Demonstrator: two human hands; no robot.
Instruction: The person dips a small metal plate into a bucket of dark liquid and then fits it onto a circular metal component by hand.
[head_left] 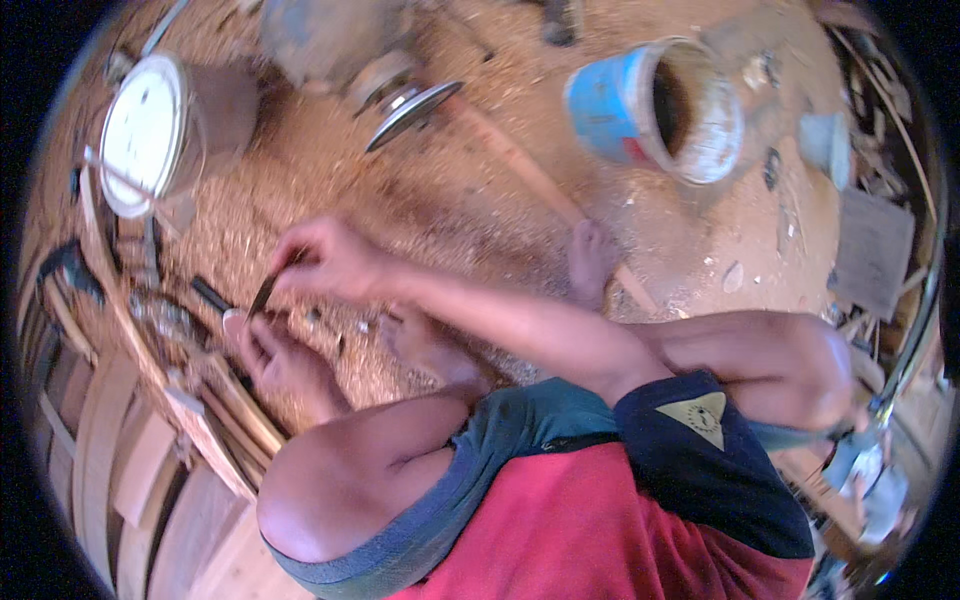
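I squat with my bare feet on the shavings. Stretched across to the left, my right hand (325, 260) is closed in a pinch on a thin dark strip (264, 294). The strip slants down toward my left hand (285, 365), which lies just below with its fingers curled. Beside the left fingertips are a small pale rounded piece (235, 324) and a black stick-like handle (208, 294). Blur hides whether the left fingers grip the piece, the handle or the strip's end.
A white-lidded bucket (140, 135) stands at the far left. Ahead, a metal disc (414, 114) sits on a shaft beside a wooden bar (530, 172). A blue bucket (612, 108) lies tilted at the far right. Wooden boards (105, 430) line the left; a grey block (872, 252) is at right.
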